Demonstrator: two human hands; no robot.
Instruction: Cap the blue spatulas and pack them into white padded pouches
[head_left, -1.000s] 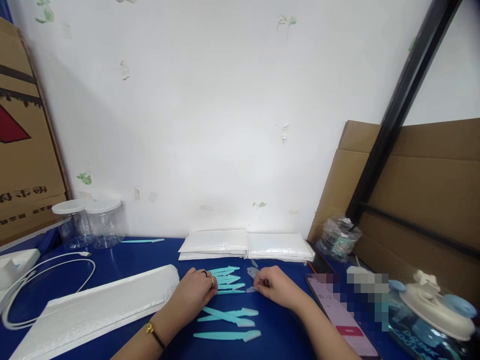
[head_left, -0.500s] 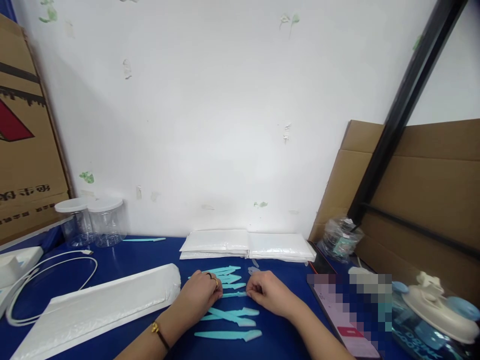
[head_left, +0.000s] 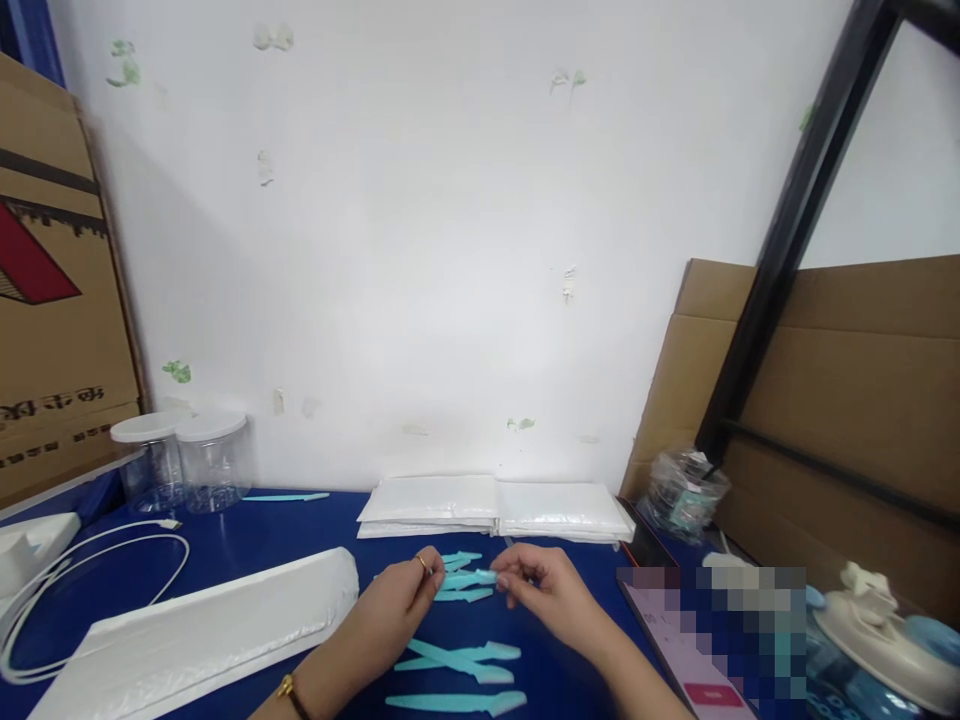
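A turquoise razor [head_left: 466, 579] spans the gap between a person's two bare hands above a blue table [head_left: 319, 535], its handle running under the fingers of the left hand [head_left: 401, 592] and its blade end reaching the fingertips of the right hand [head_left: 546, 595]; the left hand, a gold ring on one finger, is closed on the handle, thumb and fingers drawn together; the right hand has its thumb and forefinger brought close at the blade tip, though whether they pinch it or only sit against it cannot be told; other razors [head_left: 471, 596] lie just beside the held one, partly hidden by the left hand; nearer the person, two crossed razors [head_left: 457, 657] rest on the table, with a single razor [head_left: 450, 703] below them, all with blade ends toward the right; white mailers [head_left: 427, 500] lie in two stacks behind the hands, by the wall [head_left: 435, 250]; a long mailer [head_left: 217, 630] lies left of the left hand, and a phone [head_left: 671, 640] right of the right arm.
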